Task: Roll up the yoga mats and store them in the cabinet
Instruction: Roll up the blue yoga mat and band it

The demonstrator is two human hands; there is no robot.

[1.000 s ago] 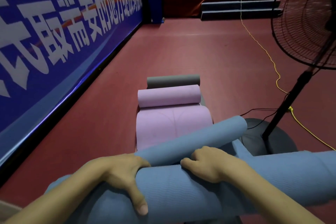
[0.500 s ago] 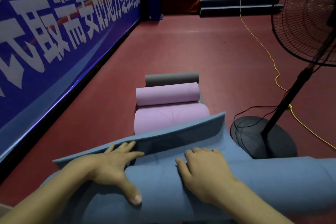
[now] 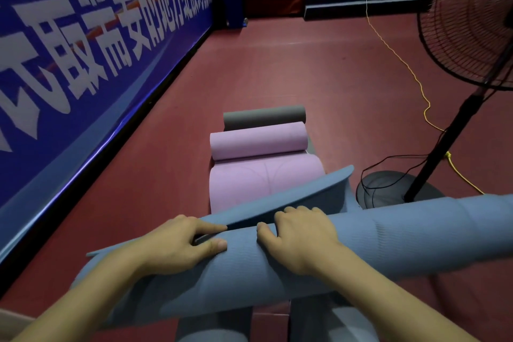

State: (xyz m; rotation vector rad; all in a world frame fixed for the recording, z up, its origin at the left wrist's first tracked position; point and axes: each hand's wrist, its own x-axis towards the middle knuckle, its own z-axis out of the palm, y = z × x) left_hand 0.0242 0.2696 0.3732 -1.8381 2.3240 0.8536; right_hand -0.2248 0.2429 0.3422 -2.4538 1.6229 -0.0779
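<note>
Both hands, left hand [image 3: 177, 247] and right hand [image 3: 302, 239], have fingers clamped on the soft blue foam yoga mat [image 3: 277, 266] held across the lap. They're pinching its loose flap, probably to keep the roll tight. Still no cabinet visible.

Blue mat [image 3: 291, 266], fine ribbed texture; lilac mat [image 3: 261, 175], faint curved lines; grey roll [image 3: 263, 116]; maroon floor [image 3: 305, 69]; blue banner [image 3: 83, 50], white characters; yellow cord [image 3: 402, 64]; black fan [image 3: 472, 22].

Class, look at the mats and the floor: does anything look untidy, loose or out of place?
The blue mat is rolled unevenly; its free edge flap sticks up loose. The pink mat is only part rolled. A yellow cord trails across the floor.
</note>
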